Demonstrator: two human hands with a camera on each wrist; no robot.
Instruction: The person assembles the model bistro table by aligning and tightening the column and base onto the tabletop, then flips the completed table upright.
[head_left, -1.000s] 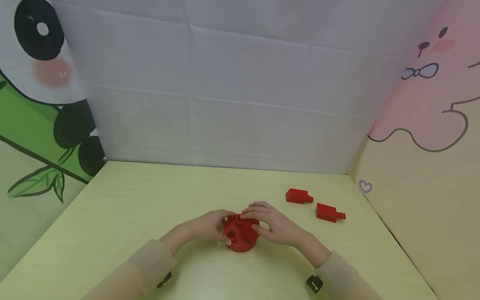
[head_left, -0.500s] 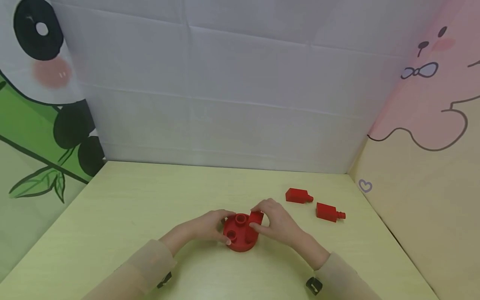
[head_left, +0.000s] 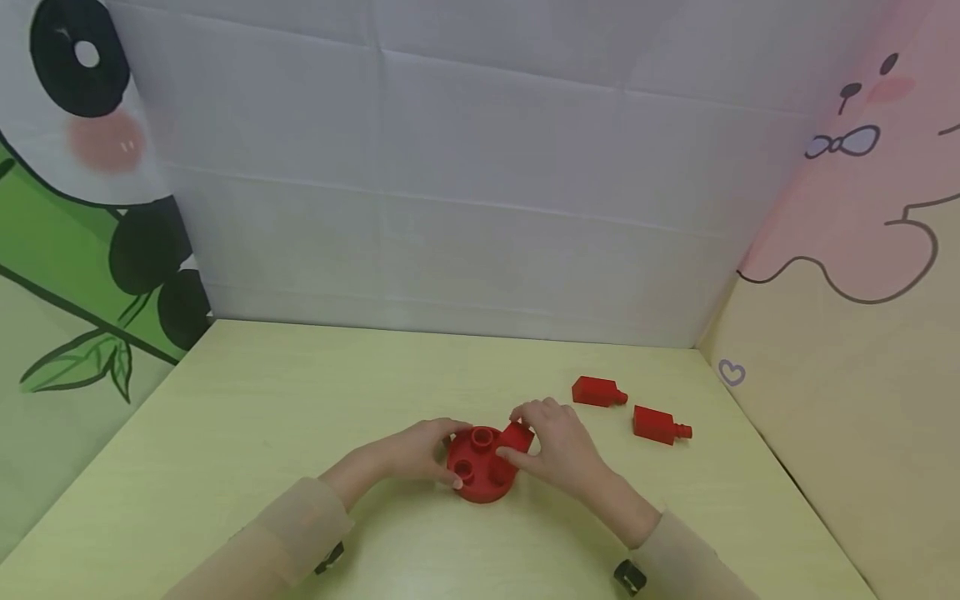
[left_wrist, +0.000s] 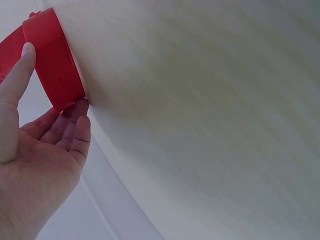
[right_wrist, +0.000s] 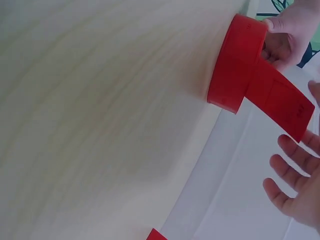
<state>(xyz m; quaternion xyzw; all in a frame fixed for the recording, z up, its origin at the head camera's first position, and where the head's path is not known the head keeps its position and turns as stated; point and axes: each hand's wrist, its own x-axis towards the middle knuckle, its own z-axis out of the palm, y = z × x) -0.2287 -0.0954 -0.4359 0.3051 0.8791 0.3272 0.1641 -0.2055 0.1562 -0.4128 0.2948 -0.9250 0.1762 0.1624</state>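
Note:
In the head view a round red base [head_left: 480,495] with raised round sockets rests on the table. My left hand [head_left: 411,450] grips its left side, thumb at the near side and fingers at the far side. In the left wrist view that thumb presses the side wall of the base [left_wrist: 55,65]. A red rectangular block [head_left: 517,436] leans outward at the right part of the base, pinched between the thumb and fingers of my right hand [head_left: 558,442]. The right wrist view shows the block [right_wrist: 282,100] sticking out from the base at a slant; its inner end is hidden.
Two more red blocks with narrow stepped necks, a farther one [head_left: 597,392] and a nearer one [head_left: 656,425], lie on the table [head_left: 315,383] to the right. A white cloth wall [head_left: 450,208] stands behind, with printed panels at both sides.
My right hand has drawn back slightly to the right from over the base. The block, covered by the fingers before, now shows, tilted to the right. My left hand stays put.

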